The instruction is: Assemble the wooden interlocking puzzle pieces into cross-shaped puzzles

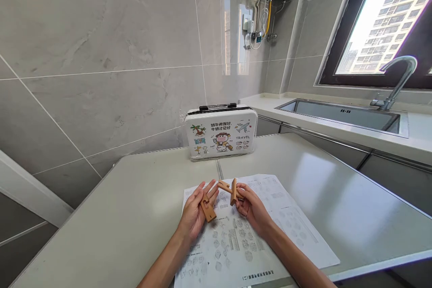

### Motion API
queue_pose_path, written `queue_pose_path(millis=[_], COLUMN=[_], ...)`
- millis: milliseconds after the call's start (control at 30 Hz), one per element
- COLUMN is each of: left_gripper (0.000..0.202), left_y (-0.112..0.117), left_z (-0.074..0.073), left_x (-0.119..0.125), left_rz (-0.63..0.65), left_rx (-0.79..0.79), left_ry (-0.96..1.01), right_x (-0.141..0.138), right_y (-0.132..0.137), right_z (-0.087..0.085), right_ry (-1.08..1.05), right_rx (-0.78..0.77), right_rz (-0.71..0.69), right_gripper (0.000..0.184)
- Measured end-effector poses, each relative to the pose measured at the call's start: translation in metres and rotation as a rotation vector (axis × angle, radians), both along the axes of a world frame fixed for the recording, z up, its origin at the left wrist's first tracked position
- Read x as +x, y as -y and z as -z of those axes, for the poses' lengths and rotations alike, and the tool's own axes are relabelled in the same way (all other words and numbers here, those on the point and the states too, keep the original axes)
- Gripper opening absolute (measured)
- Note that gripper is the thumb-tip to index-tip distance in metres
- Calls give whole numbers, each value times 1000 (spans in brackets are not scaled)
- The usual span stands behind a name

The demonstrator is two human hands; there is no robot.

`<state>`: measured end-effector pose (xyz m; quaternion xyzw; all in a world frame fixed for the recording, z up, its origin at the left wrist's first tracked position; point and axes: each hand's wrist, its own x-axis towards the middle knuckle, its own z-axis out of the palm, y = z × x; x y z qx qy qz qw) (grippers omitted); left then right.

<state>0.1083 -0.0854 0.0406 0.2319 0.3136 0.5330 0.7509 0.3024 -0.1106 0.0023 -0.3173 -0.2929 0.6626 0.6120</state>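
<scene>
A notched wooden puzzle piece [207, 209] lies across my left hand [195, 211], which is turned palm up with the thumb on the piece and the other fingers stretched out. Pinched in my right hand [251, 207] are crossed wooden puzzle pieces [233, 191]: a flat bar stands upright across another bar with a small cut-out near its end. That end points at my left fingertips; whether it touches them I cannot tell. Beneath both hands a printed sheet [249, 243] with small diagrams is spread on the table.
A white case [221, 137] with cartoon prints and a black handle stands at the back of the pale table [145, 202], near the tiled wall. To the right is a counter with a sink [340, 114] and a faucet [400, 81] under a window.
</scene>
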Motion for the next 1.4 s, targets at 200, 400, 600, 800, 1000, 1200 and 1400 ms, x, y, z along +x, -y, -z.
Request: queue_pose_path(millis=[200, 400, 600, 800, 1000, 1200, 1400], left_gripper=[21, 34, 10, 20, 20, 34, 39], left_y=[-1, -4, -7, -6, 1, 5, 6], left_z=[2, 6, -1, -1, -4, 1, 3], left_x=[-4, -8, -6, -4, 1, -1, -2], left_rz=[53, 113, -3, 68, 123, 172, 173], left_rx=[-52, -101, -52, -98, -7, 144, 144], left_ry=[-100, -26, 92, 67, 43, -207, -287], right_x=[0, 1, 1, 0, 0, 0, -1], right_y=[1, -1, -1, -1, -2, -4, -2], right_z=[1, 2, 3, 2, 4, 7, 6], right_ry=[12, 21, 42, 47, 81, 134, 195], right_rx=[8, 2, -7, -14, -18, -15, 22], right_rz=[4, 18, 25, 43, 97, 127, 124], right_gripper=[39, 36, 37, 39, 37, 38, 39])
